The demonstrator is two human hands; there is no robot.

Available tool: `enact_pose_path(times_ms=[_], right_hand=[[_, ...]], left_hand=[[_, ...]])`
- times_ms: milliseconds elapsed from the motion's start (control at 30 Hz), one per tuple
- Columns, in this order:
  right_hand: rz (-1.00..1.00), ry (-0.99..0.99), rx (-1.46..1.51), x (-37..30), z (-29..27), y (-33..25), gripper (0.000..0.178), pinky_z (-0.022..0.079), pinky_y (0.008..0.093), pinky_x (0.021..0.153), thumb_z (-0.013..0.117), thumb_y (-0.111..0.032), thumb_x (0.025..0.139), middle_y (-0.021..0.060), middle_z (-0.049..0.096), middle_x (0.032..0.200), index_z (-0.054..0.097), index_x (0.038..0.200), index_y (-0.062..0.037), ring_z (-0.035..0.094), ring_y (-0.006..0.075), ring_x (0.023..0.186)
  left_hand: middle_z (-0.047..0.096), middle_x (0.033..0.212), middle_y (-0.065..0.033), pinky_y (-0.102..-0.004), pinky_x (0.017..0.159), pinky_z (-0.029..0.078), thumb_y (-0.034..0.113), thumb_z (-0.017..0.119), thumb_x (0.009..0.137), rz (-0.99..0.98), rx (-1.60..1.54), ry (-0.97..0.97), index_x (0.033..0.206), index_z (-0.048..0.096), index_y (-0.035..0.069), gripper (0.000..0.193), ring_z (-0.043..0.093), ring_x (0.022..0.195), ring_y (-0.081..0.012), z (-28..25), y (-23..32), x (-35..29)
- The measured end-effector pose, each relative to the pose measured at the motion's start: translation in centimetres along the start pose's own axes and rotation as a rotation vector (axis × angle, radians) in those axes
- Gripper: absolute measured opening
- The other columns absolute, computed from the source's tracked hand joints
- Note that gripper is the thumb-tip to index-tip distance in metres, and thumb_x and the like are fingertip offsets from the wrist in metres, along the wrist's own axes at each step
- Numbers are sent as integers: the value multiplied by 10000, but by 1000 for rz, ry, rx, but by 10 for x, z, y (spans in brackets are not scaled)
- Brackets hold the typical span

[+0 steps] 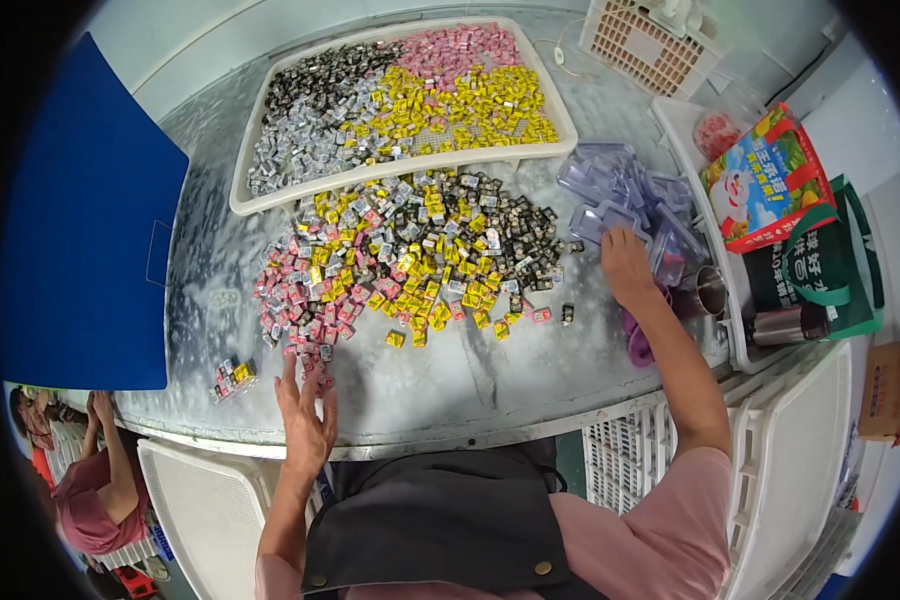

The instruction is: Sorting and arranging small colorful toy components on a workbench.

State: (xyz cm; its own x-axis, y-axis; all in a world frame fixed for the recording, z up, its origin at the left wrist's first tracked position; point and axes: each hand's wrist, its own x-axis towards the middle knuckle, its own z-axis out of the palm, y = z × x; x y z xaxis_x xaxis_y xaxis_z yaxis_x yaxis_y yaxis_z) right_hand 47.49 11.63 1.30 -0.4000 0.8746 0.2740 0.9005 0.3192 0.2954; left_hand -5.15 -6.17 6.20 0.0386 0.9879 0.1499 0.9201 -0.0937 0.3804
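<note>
A loose heap of small wrapped pieces (440, 240), pink, yellow, black and silver, spreads over the middle of the table. At its near left edge lies my left hand (308, 420), fingers stretched and apart, the tips touching pink pieces (315, 352). To the right of the heap, my right hand (628, 265) has its fingers closed on the near edge of a clear plastic box (602, 218). More empty clear plastic boxes (610, 168) are piled behind and beside it. Left of my left hand sits a small clear pack (234, 378) with several mixed pieces in it.
A big white tray (570, 130) full of pieces sorted by colour stands at the back. Along the right are a metal cup (705, 290), a purple ring-shaped thing (640, 345), and bags (765, 180). A blue panel (90, 230) rises at left; another person (100, 490) sits beyond.
</note>
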Motion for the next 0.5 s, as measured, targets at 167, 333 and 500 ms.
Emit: enact_pose_path(times_ms=[167, 333, 500], right_hand=[[-38, -4, -54, 3, -3, -1, 197, 477, 381, 855, 616, -82, 747, 130, 550, 1001, 628, 934, -20, 546, 287, 992], [-67, 80, 8, 6, -1, 0, 193, 467, 383, 856, 607, -77, 747, 118, 554, 970, 627, 930, -19, 547, 287, 982], [-23, 67, 226, 10, -2, 14, 132, 484, 410, 829, 633, -57, 779, 135, 575, 972, 615, 905, -18, 572, 321, 969]], left_hand=[[336, 1541, -244, -564, 1165, 268, 73, 659, 903, 25, -81, 8, 1276, 590, 50, 380, 373, 1393, -440, 15, -8, -10], [335, 1537, -251, -570, 1149, 289, 51, 669, 889, 65, -87, 4, 1294, 565, 33, 418, 391, 1371, -456, 21, -7, -15], [335, 1535, -257, -575, 1145, 290, 57, 673, 891, 136, -135, 19, 1304, 549, 18, 433, 386, 1374, -463, 23, -2, -11]])
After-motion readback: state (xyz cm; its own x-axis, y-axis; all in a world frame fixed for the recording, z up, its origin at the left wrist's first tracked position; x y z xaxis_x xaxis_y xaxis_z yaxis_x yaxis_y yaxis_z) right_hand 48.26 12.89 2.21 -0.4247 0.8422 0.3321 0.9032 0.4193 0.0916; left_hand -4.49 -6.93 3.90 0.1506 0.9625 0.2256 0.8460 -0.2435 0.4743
